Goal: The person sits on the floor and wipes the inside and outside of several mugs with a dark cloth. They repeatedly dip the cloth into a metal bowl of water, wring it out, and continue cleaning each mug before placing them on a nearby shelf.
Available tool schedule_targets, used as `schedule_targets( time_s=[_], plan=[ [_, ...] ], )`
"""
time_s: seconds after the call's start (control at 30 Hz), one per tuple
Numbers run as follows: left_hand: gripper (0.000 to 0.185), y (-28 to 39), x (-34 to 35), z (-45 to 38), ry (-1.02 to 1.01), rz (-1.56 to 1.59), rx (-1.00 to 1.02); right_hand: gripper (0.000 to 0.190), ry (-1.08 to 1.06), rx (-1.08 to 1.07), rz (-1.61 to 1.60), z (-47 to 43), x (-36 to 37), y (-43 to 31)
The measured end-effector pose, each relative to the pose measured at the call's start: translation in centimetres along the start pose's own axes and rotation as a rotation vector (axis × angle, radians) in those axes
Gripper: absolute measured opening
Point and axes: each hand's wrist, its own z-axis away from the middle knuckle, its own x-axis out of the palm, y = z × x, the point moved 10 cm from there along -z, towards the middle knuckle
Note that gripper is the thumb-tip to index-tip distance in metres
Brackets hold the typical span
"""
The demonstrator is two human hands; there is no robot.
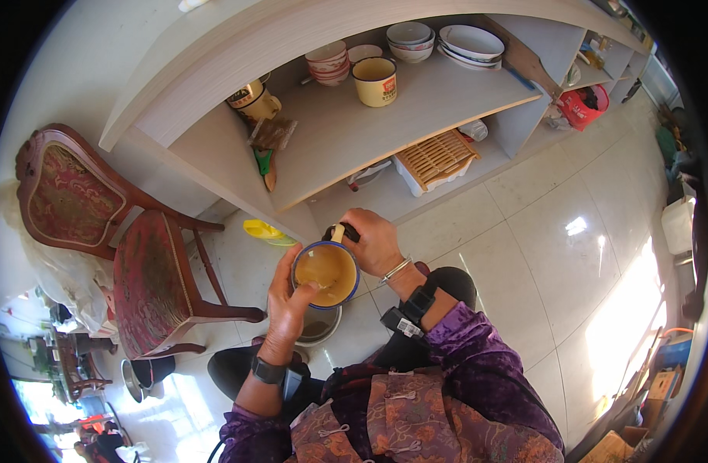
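A cream-yellow enamel mug (pixel 338 267) with a blue rim is held before me, its open mouth facing up. My left hand (pixel 290 298) grips its side, thumb over the rim. At the mug's handle, my right hand (pixel 370 240) pinches a dark cloth or pad (pixel 349 232) against it; its exact kind is unclear. Below the mug, partly hidden, a round metal basin (pixel 331 333) with murky liquid stands on the floor. A matching enamel mug (pixel 376 84) stands on the cabinet shelf, and further mugs (pixel 255 101) lean at the shelf's left end.
The cabinet shelf (pixel 325 144) also bears stacked bowls (pixel 411 43) and white plates (pixel 471 43). A slatted bamboo tray (pixel 436 159) lies underneath. An upholstered wooden chair (pixel 151 283) stands left, near a yellow plastic bottle (pixel 267 231). A red bag (pixel 585 110) sits far right.
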Motion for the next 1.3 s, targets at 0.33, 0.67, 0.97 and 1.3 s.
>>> schedule_targets(
  time_s=[0.33, 0.67, 0.97, 1.3],
  plan=[
    [0.058, -4.7, 0.3, 0.9, -0.003, 0.645, -0.332, 0.018, 0.075, 0.209, -0.290, -0.2, -0.9, 1.7],
    [0.060, -4.8, -1.1, 0.9, 0.003, 0.656, -0.255, 0.020, -0.156, 0.440, -0.847, 0.5, 0.5, 3.8],
    [0.058, -4.1, -0.3, 1.0, -0.012, 0.493, -0.183, 0.021, -0.137, 0.227, -0.418, 0.3, 1.0, 1.5],
    [0.073, -0.1, 1.1, 1.2, 0.040, -0.011, 0.095, 0.027, -0.177, 0.386, -0.291, 1.5, 2.8, 4.1]
  ],
)
